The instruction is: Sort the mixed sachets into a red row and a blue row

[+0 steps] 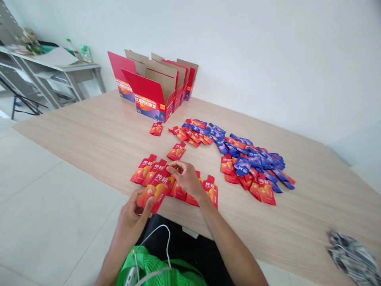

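My left hand [132, 216] is closed around the lower part of a red pouch [157, 191] with orange fruit printed on it, thumb on the front. At the pouch's upper end, my right hand [187, 179] pinches with thumb and fingertips. Beneath both hands lies a row of overlapping red pouches near the table edge, from a left-end pouch [144, 169] to a right-end pouch [211, 190]; my right hand and the held pouch hide part of it. Just beyond, a single red pouch [176, 151] lies flat.
Open red cartons [150, 97] stand against the wall. One red pouch [156, 128] lies before them. Mixed red and blue pouches form a smaller pile [195, 132] and a larger pile [253, 159] to the right. A striped cloth [354, 256] lies at the table's right front.
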### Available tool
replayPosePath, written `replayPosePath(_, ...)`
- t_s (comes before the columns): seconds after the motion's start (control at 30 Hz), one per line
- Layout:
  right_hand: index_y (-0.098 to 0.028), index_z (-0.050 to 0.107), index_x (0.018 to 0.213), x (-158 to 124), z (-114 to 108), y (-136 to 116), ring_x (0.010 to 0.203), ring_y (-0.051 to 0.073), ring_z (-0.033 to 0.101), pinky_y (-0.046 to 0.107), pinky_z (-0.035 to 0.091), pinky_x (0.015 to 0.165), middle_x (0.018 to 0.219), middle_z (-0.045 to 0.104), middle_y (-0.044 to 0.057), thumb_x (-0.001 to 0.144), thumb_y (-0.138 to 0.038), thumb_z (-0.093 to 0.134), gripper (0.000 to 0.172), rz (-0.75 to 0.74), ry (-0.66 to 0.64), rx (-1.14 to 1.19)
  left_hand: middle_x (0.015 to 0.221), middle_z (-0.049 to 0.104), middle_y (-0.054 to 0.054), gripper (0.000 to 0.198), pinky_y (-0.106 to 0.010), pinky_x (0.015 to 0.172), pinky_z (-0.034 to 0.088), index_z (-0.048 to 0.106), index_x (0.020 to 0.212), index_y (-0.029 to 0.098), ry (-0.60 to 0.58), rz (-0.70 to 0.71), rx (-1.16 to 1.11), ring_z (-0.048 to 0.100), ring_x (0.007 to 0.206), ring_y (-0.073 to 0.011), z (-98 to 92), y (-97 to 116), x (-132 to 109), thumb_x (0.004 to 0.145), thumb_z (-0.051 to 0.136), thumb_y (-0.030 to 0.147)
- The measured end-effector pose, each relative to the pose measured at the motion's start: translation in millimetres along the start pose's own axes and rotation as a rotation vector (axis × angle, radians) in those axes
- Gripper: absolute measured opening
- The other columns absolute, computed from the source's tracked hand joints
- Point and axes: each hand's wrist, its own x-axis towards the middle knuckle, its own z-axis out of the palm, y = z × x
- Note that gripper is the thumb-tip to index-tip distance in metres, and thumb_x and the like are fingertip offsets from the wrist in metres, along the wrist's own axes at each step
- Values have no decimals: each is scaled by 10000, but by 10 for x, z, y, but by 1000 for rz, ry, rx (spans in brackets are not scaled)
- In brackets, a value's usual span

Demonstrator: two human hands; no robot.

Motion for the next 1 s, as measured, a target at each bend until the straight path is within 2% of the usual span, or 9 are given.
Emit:
replayPosePath(0.1, -179, 815, 951, 346, 124, -30, 693, 139, 654, 250, 501, 706, 798, 767, 28, 968, -504, 705, 343, -2, -27, -101, 781, 746, -31, 591, -274, 490, 489, 580, 1105, 221, 159, 51, 58, 666, 556, -204, 3, 25, 199, 834, 622, 745)
replayPosePath(0.2, -183, 831, 995, 676, 300, -59, 798, 151, 719, 238, 519, 773, 892, 810, 52, 1004, -389, 694, 248, 4, -46, -194, 888, 764, -69, 638, -315, 553, 541, 546, 1198, 208, 205, 60, 93, 717, 648, -240, 21, 7, 416, 829, 600, 726)
replayPosePath(0.37, -215, 834, 1079, 973, 524, -58, 947, 168, 766, 228, 524, 843, 1020, 837, 62, 1020, -307, 689, 181, 6, -71, -430, 699, 662, 4, 708, -380, 640, 552, 524, 1343, 141, 202, 83, 282, 696, 653, -275, 59, -89, 627, 829, 606, 622)
replayPosePath(0.43, -228, 832, 1101, 999, 558, -48, 981, 178, 769, 233, 526, 853, 1044, 838, 63, 1028, -326, 678, 196, -3, -73, -495, 778, 700, -31, 691, -414, 721, 572, 535, 1373, 133, 211, 66, 370, 722, 740, -293, 71, -118, 645, 840, 615, 565)
replayPosePath(0.53, -235, 828, 1111, 987, 563, -30, 1001, 185, 771, 240, 531, 852, 1063, 837, 62, 1039, -339, 656, 213, -4, -80, -553, 1066, 752, -139, 644, -463, 888, 581, 545, 1406, 126, 233, 72, 471, 743, 976, -324, 82, -129, 627, 885, 607, 499)
replayPosePath(0.63, -237, 823, 1117, 947, 550, -18, 1010, 199, 771, 261, 535, 860, 1067, 835, 67, 1043, -348, 640, 226, 18, -83, -614, 1317, 677, -187, 590, -468, 943, 573, 539, 1447, 135, 252, 115, 565, 702, 1151, -348, 89, -97, 577, 965, 566, 474)
replayPosePath(0.77, -250, 814, 1115, 885, 541, -26, 1053, 208, 758, 284, 533, 894, 1109, 824, 72, 1049, -363, 618, 236, 22, -78, -689, 1247, 623, -149, 539, -446, 803, 590, 550, 1491, 198, 295, 55, 696, 700, 1048, -338, 106, -29, 496, 1029, 525, 476)
replayPosePath(0.9, -231, 798, 1112, 850, 533, -47, 1090, 208, 741, 290, 529, 905, 1153, 807, 80, 1054, -343, 604, 232, -2, -82, -732, 1376, 539, -199, 518, -554, 1000, 527, 606, 1451, 169, 420, 191, 811, 565, 1262, -399, 141, -53, 473, 1020, 545, 449)
replayPosePath(1.0, -220, 780, 1125, 844, 528, -44, 1102, 214, 734, 301, 523, 915, 1164, 799, 84, 1057, -347, 601, 230, -27, -82, -750, 1526, 498, -221, 563, -616, 1093, 445, 563, 1479, 128, 445, 246, 841, 479, 1369, -430, 162, -119, 497, 1038, 486, 469)
